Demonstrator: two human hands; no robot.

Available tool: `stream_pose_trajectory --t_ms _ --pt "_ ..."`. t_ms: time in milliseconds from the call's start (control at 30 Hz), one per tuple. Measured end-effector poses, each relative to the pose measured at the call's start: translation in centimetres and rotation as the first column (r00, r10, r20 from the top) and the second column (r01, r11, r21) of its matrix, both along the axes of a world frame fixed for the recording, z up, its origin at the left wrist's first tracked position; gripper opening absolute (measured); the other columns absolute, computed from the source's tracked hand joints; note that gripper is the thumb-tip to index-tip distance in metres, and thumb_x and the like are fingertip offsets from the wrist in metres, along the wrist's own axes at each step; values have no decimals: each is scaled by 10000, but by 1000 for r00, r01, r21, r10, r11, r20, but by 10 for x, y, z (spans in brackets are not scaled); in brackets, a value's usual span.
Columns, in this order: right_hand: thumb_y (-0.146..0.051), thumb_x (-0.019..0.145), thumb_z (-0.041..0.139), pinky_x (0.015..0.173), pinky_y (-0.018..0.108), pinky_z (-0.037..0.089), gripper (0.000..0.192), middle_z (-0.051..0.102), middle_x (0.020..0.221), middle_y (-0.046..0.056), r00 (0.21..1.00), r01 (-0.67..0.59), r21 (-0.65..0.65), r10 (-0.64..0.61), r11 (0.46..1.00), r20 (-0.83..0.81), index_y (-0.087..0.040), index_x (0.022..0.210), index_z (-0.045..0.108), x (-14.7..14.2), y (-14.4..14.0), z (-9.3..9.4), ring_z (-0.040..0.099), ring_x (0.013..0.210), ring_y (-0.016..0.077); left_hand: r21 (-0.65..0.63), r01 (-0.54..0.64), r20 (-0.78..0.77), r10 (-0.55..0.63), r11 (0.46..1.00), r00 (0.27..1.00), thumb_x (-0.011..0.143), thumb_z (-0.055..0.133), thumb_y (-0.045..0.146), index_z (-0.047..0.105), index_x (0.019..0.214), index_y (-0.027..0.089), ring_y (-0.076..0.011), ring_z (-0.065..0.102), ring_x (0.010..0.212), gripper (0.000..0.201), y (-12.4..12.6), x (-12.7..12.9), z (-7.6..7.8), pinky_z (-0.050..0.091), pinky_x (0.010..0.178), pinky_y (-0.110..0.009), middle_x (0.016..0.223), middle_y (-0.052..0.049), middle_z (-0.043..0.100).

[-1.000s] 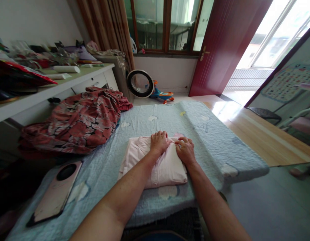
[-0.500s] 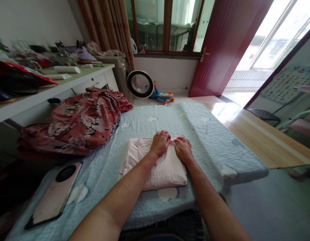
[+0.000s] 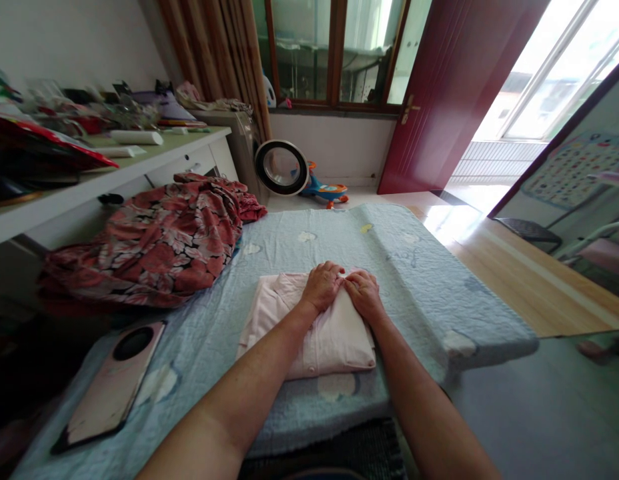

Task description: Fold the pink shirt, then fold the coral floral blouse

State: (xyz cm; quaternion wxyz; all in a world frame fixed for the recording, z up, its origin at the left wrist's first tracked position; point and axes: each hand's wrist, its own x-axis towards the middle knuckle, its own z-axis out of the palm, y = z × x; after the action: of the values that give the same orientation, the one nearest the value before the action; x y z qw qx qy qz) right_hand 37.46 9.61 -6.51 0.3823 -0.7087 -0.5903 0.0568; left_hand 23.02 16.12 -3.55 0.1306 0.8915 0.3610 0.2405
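Note:
A pale pink shirt (image 3: 334, 337), folded into a flat rectangle with a button showing near its front edge, lies on the light blue quilted cover (image 3: 319, 223). At its far edge, my left hand (image 3: 323, 285) has its fingers bent over the cloth, the wrist resting above the shirt. Close beside it on the right, my right hand (image 3: 363, 293) grips the same edge near the far right corner. The thumbs almost meet there. My fingertips are partly hidden behind the fold.
A phone in a pinkish case (image 3: 109, 387) lies at the left. Behind it is a heap of red floral cloth (image 3: 164, 243). Further back stand a cluttered white desk (image 3: 209, 137), a washing machine with its round door open (image 3: 281, 168) and a ride-on toy (image 3: 327, 192).
My right hand has drawn slightly closer to the left at the shirt's far edge, its fingers now lower and flatter. The shirt stays in place.

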Motion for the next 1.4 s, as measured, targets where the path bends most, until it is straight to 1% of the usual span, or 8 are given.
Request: stream_pose_trajectory --t_ms 167,433,600,700,867,1033,1267,1400 --pt "-276 861 554 928 339 362 198 679 1046 57 999 49 -15 -49 999 -1 -230 862 746 2 2 -2 536 1019 216 9 -4 -54 5 1000 999 946 545 309 692 990 244 -197 550 999 166 0 0 1 427 883 -325 1052 -28 624" --pt "-167 798 499 902 325 358 240 679 982 63 997 82 -39 -82 996 0 -202 809 736 3 3 -4 532 977 211 27 -9 -64 11 1000 998 952 535 329 693 970 251 -194 554 990 177 -1 0 0 423 852 -324 1053 -18 624" --pt "-309 847 554 863 334 358 198 669 956 52 998 69 -36 -69 997 -2 -219 788 720 0 2 0 532 936 214 15 -9 -79 10 1000 997 959 520 330 689 1005 255 -191 551 1005 191 -1 -1 2 421 868 -321 1078 -24 622" --pt "-338 856 564 850 337 357 206 664 946 51 996 84 -34 -84 996 1 -225 764 709 -1 2 -1 529 932 216 19 -6 -93 8 1000 996 955 528 328 686 998 253 -190 553 998 180 -1 0 2 421 866 -320 1071 -22 623" --pt "-250 848 545 887 340 355 196 657 946 60 996 90 17 -91 996 22 -217 747 710 3 3 -7 532 940 206 24 -26 -101 29 999 994 966 506 330 678 999 252 -193 559 995 192 0 0 1 424 858 -321 1072 -21 622" --pt "-169 806 539 935 357 336 185 652 931 76 989 132 62 -136 989 65 -197 706 692 8 2 -11 535 959 205 -9 -77 -104 76 997 992 981 472 323 672 1015 249 -188 566 995 216 1 2 0 425 878 -313 1072 -26 620" --pt "-126 782 481 948 348 329 207 654 947 88 990 125 0 -125 992 65 -174 771 682 9 -1 -6 535 994 214 -3 -77 -98 76 997 992 981 474 326 668 1025 247 -192 565 997 214 -1 2 2 432 887 -319 1069 -33 616" --pt "-189 818 476 944 356 335 202 648 917 92 984 171 12 -172 985 52 -168 808 676 8 -5 -2 532 991 225 -15 -82 -86 81 997 993 978 485 324 665 1028 243 -186 567 1003 203 -1 1 2 433 894 -317 1074 -35 614"
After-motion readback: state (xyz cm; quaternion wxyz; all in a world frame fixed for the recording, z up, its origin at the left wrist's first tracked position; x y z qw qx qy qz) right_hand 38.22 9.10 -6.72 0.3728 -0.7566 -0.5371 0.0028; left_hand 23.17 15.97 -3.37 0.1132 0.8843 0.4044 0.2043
